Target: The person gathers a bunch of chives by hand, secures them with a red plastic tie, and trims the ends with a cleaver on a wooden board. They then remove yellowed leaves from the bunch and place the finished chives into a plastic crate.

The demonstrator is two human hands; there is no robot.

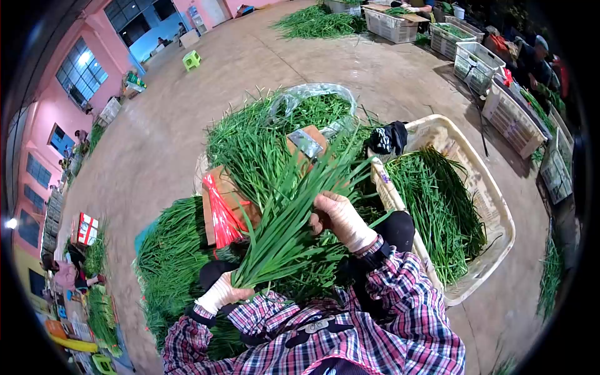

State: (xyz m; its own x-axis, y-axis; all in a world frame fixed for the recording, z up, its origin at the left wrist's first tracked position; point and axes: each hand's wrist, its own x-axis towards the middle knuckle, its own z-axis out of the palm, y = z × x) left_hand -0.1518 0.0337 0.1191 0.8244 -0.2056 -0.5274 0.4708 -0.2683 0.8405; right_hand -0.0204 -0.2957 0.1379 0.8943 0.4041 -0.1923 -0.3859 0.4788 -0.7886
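While our left hand (220, 294) clenches the chive bunch (284, 234) at its base above our lap, right hand (340, 220) grips its leaves; chive heap (250, 140) crowds ahead, white crate (484, 187) just right.

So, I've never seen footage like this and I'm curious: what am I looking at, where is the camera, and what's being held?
There is no machine here: these are a person's two hands, seen from one wide-angle camera worn on the head and looking down. The left hand grips a bunch of long green leaves at its base. The right hand rests on the leaves higher up. Piles of the same greens lie around on the floor, and a pale crate on the right holds more.
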